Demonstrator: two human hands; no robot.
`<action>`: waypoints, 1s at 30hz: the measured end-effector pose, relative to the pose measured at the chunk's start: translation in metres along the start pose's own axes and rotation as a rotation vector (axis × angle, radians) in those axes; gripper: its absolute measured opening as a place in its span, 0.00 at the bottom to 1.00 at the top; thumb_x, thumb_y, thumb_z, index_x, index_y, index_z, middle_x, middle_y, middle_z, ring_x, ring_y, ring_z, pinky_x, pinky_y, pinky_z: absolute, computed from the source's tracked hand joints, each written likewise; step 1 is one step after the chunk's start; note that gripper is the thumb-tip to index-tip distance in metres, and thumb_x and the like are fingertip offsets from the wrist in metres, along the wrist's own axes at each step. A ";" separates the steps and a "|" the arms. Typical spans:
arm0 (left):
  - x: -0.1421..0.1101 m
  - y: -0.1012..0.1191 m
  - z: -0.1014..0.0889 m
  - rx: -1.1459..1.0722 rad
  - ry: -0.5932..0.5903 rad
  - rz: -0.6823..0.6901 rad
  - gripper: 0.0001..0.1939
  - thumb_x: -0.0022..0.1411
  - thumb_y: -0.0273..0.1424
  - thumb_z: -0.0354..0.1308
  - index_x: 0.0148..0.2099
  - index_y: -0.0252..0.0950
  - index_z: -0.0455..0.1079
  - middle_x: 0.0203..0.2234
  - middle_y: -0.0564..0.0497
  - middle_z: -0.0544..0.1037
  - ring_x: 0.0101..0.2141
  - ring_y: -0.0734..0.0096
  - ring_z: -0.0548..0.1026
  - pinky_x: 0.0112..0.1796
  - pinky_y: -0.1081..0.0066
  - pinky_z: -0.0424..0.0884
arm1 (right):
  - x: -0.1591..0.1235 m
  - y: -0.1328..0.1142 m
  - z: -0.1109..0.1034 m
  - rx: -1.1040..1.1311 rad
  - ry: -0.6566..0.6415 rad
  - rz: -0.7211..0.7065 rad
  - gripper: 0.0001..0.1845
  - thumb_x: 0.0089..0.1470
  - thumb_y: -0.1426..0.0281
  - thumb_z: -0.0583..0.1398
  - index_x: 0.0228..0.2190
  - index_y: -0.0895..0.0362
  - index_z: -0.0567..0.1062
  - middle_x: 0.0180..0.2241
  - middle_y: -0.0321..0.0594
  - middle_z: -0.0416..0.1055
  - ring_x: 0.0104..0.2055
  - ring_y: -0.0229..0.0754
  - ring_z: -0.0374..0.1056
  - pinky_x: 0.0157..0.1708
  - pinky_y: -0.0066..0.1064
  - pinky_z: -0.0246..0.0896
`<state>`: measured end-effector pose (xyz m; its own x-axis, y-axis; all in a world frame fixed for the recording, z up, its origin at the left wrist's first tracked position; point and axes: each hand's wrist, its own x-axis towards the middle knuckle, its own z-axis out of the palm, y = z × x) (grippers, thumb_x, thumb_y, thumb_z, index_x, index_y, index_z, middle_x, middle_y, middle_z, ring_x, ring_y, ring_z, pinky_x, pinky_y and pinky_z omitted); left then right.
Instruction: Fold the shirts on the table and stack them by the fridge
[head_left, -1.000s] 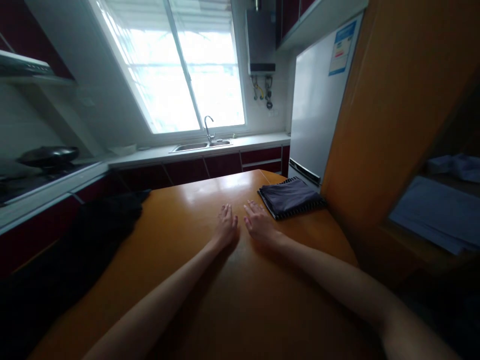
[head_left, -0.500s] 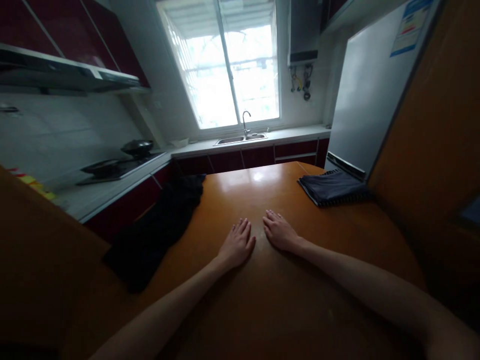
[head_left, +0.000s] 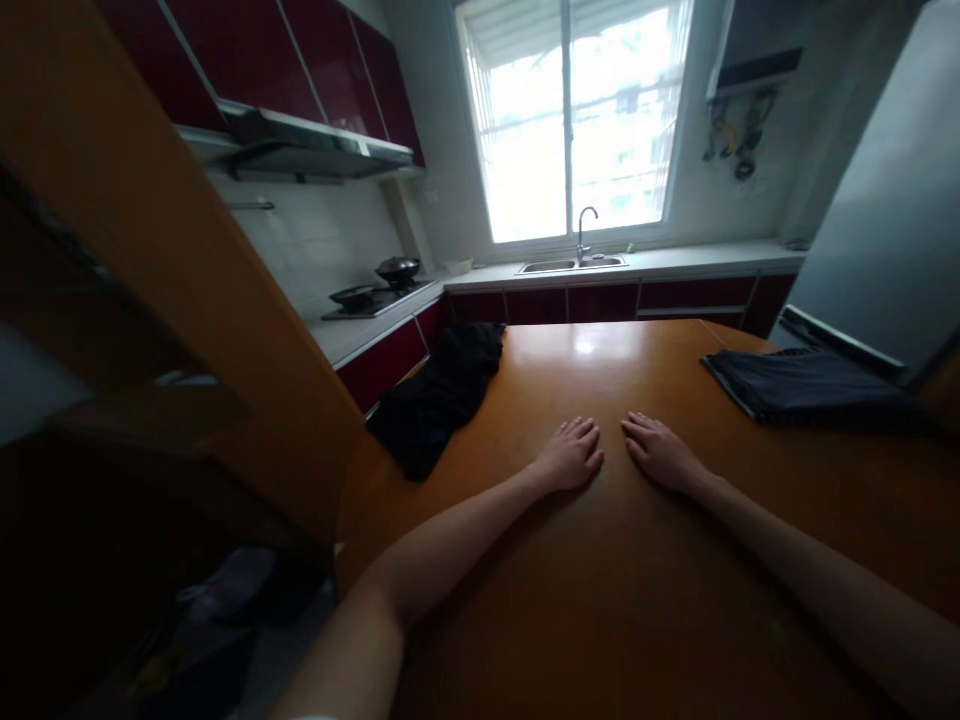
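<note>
My left hand (head_left: 571,456) lies flat, palm down, on the orange wooden table (head_left: 645,600), fingers stretched out and holding nothing. My right hand (head_left: 658,452) rests the same way just beside it, a small gap between the two. A folded dark grey cloth (head_left: 806,386) with a striped edge lies on the table to the right, well beyond my right hand. A black garment (head_left: 442,395) hangs over the table's left edge, an arm's width from my left hand.
A kitchen counter with a sink and tap (head_left: 579,258) runs under the window. A stove with pans (head_left: 379,290) stands at the left. A grey refrigerator (head_left: 885,250) is at the right, an orange panel (head_left: 150,280) close on the left.
The view has swung to the left, so the table, cloth and fridge have slid right in frame. Both hands stay flat on the table in the same spot.
</note>
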<state>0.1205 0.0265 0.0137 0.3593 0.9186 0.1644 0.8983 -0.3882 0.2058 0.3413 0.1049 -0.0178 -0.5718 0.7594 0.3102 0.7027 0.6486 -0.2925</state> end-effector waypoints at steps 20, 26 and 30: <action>0.013 -0.048 -0.015 -0.047 0.253 -0.165 0.17 0.66 0.30 0.55 0.55 0.35 0.74 0.57 0.45 0.74 0.57 0.67 0.71 0.60 0.71 0.64 | -0.004 0.028 0.002 0.092 -0.007 -0.131 0.28 0.64 0.60 0.51 0.58 0.60 0.73 0.65 0.54 0.61 0.68 0.55 0.55 0.67 0.50 0.51; -0.006 -0.121 -0.053 0.093 0.497 -0.615 0.22 0.65 0.25 0.52 0.59 0.30 0.71 0.68 0.35 0.56 0.69 0.47 0.49 0.66 0.47 0.47 | -0.003 0.028 0.003 0.099 0.005 -0.130 0.28 0.63 0.60 0.51 0.58 0.59 0.73 0.64 0.53 0.63 0.68 0.55 0.55 0.66 0.50 0.52; -0.020 -0.150 -0.066 0.144 0.556 -0.773 0.23 0.64 0.27 0.54 0.60 0.34 0.72 0.70 0.38 0.52 0.70 0.38 0.39 0.64 0.39 0.43 | -0.002 0.028 0.003 0.117 0.019 -0.125 0.27 0.62 0.60 0.52 0.58 0.56 0.74 0.63 0.49 0.64 0.67 0.54 0.57 0.66 0.50 0.53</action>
<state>-0.0380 0.0611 0.0432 -0.4831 0.7362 0.4739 0.8721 0.3567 0.3349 0.3610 0.1214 -0.0297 -0.6428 0.6724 0.3671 0.5721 0.7400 -0.3536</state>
